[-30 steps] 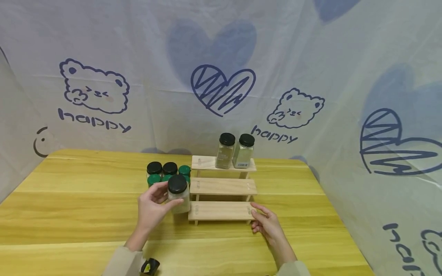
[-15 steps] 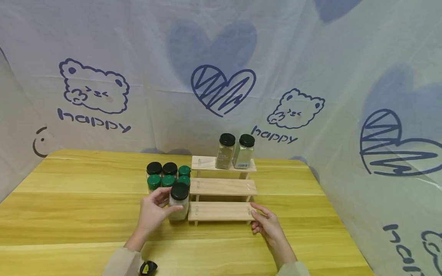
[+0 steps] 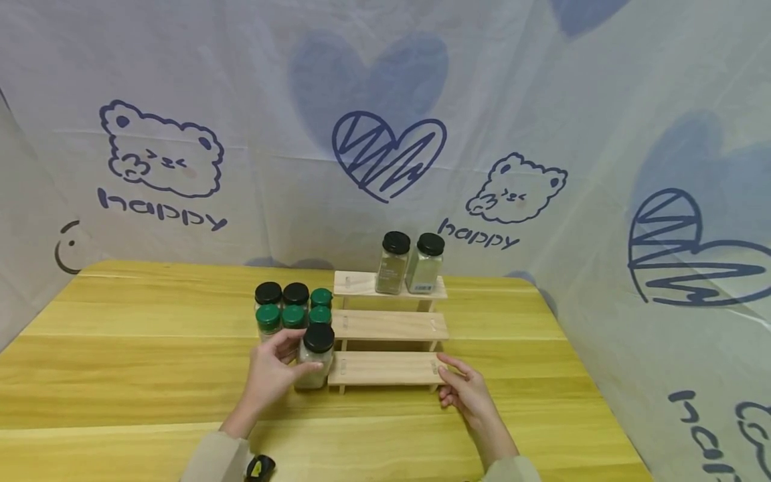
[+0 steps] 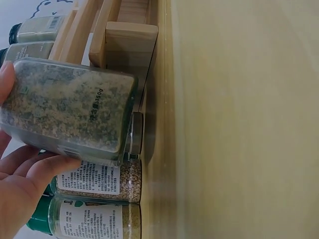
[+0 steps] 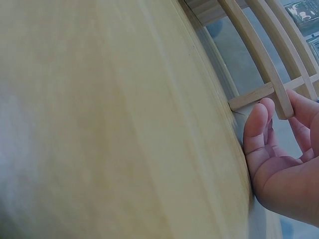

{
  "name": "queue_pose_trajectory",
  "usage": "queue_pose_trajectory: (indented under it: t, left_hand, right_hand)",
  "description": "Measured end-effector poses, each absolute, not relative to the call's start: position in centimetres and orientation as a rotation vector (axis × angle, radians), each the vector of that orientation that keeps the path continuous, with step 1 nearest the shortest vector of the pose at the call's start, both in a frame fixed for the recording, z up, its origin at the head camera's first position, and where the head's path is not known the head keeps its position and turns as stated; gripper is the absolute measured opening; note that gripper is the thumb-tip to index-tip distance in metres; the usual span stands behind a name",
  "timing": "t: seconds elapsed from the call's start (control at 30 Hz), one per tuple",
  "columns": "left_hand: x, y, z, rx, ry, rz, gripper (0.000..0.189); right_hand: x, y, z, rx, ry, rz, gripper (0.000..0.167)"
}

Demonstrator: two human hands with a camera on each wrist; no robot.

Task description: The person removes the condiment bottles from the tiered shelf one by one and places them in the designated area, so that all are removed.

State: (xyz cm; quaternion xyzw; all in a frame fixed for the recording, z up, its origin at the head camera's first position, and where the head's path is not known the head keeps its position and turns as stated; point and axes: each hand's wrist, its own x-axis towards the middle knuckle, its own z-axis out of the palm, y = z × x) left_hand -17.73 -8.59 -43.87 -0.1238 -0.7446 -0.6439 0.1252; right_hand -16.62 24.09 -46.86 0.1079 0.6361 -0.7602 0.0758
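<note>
My left hand point(image 3: 269, 368) grips a clear spice jar point(image 3: 313, 375) with a black lid, thumb on one side and fingers on the other. Greenish flakes fill this jar, seen large in the left wrist view point(image 4: 70, 107). It is just left of the lowest step of a three-step wooden rack point(image 3: 385, 368); whether its base touches the table I cannot tell. My right hand point(image 3: 470, 395) pinches the right end of that lowest step, with fingertips above and below the board in the right wrist view. Two black-lidded jars point(image 3: 393, 271) stand on the top step.
Several jars with black lids point(image 3: 268, 293) and green lids point(image 3: 268, 314) stand grouped on the wooden table point(image 3: 150, 375), left of the rack. A small black object point(image 3: 261, 466) shows by the left sleeve. A printed cloth point(image 3: 271, 87) hangs behind the table.
The held jar has come down toward the table's front and slightly right, baring green lids behind it. My right hand has stayed at the step's end.
</note>
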Motion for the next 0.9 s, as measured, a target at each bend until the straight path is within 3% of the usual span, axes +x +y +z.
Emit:
queue_pose_trajectory:
  t: [0.9]
  left_hand:
    - [-18.04,-8.75,-44.43,-0.291,-2.263,-1.889,0.047]
  right_hand:
    - [-16.60,24.05,-46.86,0.330,1.911,-2.278,0.042]
